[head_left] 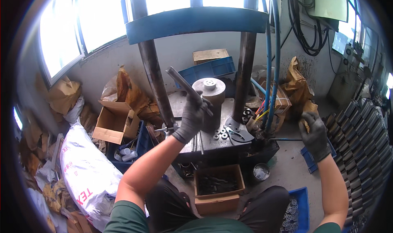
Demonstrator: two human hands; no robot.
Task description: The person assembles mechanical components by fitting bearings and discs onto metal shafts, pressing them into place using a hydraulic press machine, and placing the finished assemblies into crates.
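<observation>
My left hand [191, 117], in a dark grey glove, is wrapped round a long grey metal bar [180, 80]. The bar tilts up and to the left, in front of the press. Just right of it, a thick metal cylinder [209, 94] with a small slotted disc [209, 84] on top stands on the press table [192, 147]. Off to the right, my gloved right hand [314, 135] is raised with curved fingers and the thumb apart; nothing shows in it. Pliers [233, 132] and several small metal rings [224, 136] lie right of the cylinder.
The press has dark columns [154, 75] and a blue crossbeam [196, 23]. An open carton of dark parts [219, 195] sits between my knees. Metal pieces [356, 151] are stacked at the right, near a blue crate [303, 210]. A white sack [84, 171] leans at left.
</observation>
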